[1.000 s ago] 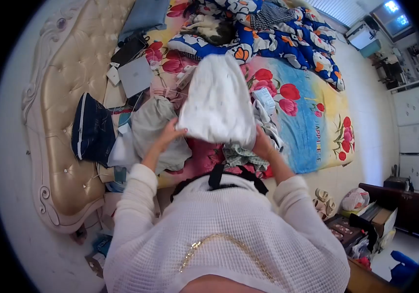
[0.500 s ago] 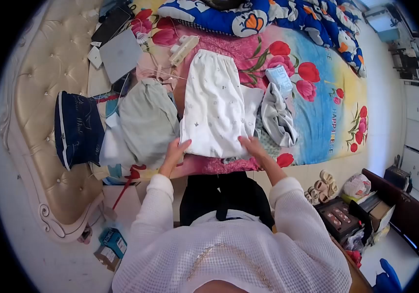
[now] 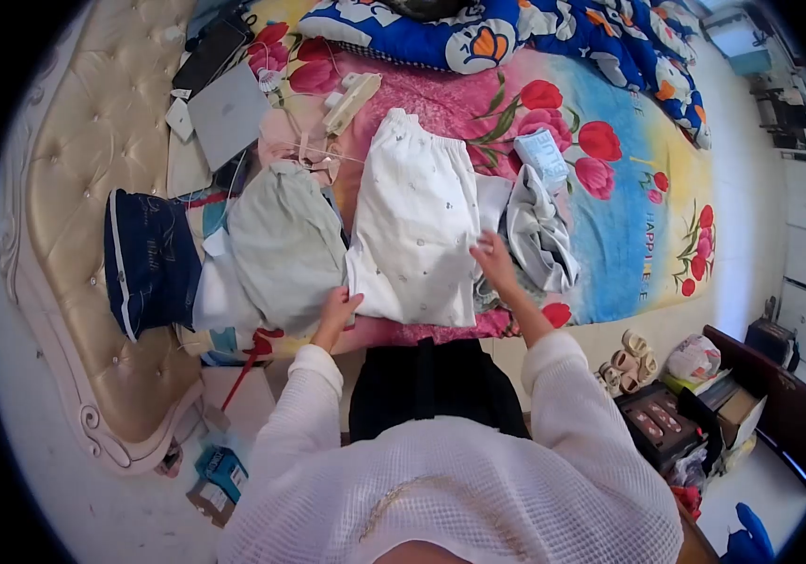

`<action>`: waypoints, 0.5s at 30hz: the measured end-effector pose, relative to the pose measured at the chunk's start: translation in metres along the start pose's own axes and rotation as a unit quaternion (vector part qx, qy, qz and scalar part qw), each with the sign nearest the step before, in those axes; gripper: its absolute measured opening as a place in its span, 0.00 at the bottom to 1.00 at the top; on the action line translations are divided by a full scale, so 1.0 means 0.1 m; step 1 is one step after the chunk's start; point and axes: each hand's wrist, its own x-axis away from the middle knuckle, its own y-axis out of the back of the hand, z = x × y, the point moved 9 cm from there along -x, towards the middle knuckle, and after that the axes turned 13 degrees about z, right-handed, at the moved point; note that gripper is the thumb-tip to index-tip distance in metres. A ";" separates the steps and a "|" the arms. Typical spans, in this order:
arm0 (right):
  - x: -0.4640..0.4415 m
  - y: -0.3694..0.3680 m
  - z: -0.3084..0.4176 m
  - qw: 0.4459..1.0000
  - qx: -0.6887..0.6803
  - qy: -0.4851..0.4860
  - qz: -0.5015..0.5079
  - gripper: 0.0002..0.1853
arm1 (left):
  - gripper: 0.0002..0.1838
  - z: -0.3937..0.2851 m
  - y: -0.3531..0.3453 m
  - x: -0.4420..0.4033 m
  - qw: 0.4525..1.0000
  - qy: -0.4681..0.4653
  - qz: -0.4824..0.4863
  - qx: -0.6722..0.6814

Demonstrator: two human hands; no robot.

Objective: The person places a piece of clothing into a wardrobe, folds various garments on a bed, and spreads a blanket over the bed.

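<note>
White patterned trousers (image 3: 414, 226), with a gathered waistband at the far end, lie folded lengthwise on the flowered bed sheet (image 3: 610, 254). My left hand (image 3: 338, 308) pinches their near left corner. At their right edge is my right hand (image 3: 491, 256), its fingers slightly blurred and apart, with nothing seen between them. A pale grey-green garment (image 3: 288, 244) lies just left of the trousers. To the right are a crumpled grey-white cloth (image 3: 539, 235) and a light blue packet (image 3: 541, 155).
A dark blue bag (image 3: 151, 263) stands by the tufted headboard (image 3: 93, 188). Behind the garments are a silver laptop (image 3: 229, 113) and a power strip (image 3: 352, 103). A blue patterned quilt (image 3: 412, 42) lies across the far side. Shoes (image 3: 631, 362) are on the floor at right.
The white trousers have come down from the air onto the bed and lie flat. My right hand has let go of their near right corner and moved up along their right edge.
</note>
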 end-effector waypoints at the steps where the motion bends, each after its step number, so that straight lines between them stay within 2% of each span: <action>1: -0.30 0.05 0.10 0.997 0.067 0.017 -0.014 0.27 | 0.18 0.04 0.03 -0.07 0.995 0.007 -0.025 -0.099; 2: -0.66 0.10 0.08 0.996 0.075 0.026 -0.039 0.28 | 0.18 0.03 0.02 -0.08 0.995 0.006 -0.028 -0.099; 3: -0.96 0.14 0.29 0.973 0.180 0.126 -0.072 0.30 | 0.19 -0.06 0.01 -0.06 0.980 -0.008 -0.054 -0.192; 4: -1.08 0.15 0.61 0.956 0.236 0.134 -0.108 0.32 | 0.20 -0.12 0.01 -0.05 0.956 -0.021 -0.082 -0.282; 5: -1.37 0.10 0.70 0.953 0.266 0.118 -0.084 0.35 | 0.18 0.21 0.05 -0.16 0.976 -0.012 -0.084 -0.202; 6: -1.58 0.05 0.84 0.949 0.290 0.103 -0.063 0.36 | 0.15 0.25 0.07 -0.14 0.981 -0.020 -0.095 -0.168; 8: -1.84 -0.11 1.08 0.903 0.420 0.068 -0.060 0.36 | 0.14 0.12 0.07 -0.01 0.983 -0.044 -0.102 -0.144; 9: -1.96 -0.12 1.12 0.902 0.421 0.071 -0.056 0.36 | 0.14 0.21 0.07 -0.03 0.984 -0.042 -0.105 -0.140; 11: -2.18 -0.21 0.98 0.845 0.532 -0.046 0.029 0.31 | 0.14 0.48 0.09 -0.09 0.995 0.001 -0.092 -0.036; 12: -2.19 -0.22 1.07 0.843 0.535 -0.042 0.032 0.31 | 0.14 0.47 0.10 -0.09 0.995 0.002 -0.096 -0.032; 14: -2.13 -0.36 1.21 0.768 0.630 0.000 0.110 0.22 | 0.13 0.39 0.08 -0.04 0.995 -0.012 -0.086 -0.044; 15: -2.08 -0.38 1.28 0.765 0.634 0.003 0.110 0.22 | 0.13 0.39 0.07 -0.04 0.995 -0.015 -0.088 -0.040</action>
